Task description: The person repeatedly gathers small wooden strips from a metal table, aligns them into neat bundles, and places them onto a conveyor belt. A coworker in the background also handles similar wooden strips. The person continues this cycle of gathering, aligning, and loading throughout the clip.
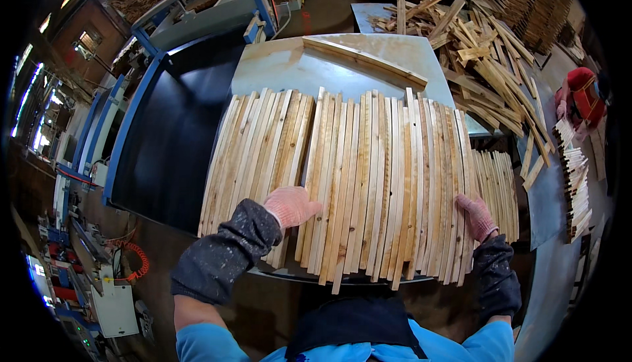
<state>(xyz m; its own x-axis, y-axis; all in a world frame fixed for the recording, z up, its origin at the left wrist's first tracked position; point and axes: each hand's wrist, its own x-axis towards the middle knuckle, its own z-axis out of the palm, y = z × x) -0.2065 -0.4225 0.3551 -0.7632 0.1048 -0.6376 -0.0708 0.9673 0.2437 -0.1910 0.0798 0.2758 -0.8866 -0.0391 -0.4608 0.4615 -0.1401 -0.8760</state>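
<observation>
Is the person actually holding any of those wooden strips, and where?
Neither hand clearly grips anything. The left hand lies on the near ends of the wooden slats; the right hand presses their right edge.

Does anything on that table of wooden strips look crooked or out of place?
Mostly tidy, but the wooden slats have uneven near ends: a few stick out past the table edge. One long strip lies diagonally across the bare board behind them. The left hand and right hand rest on the row.

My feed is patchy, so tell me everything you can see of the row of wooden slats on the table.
The row of wooden slats is pale, knotty, thin strips laid side by side lengthwise on a light table, near ends uneven and overhanging its edge. The gloved left hand rests flat on them; the gloved right hand presses the right edge.
</observation>
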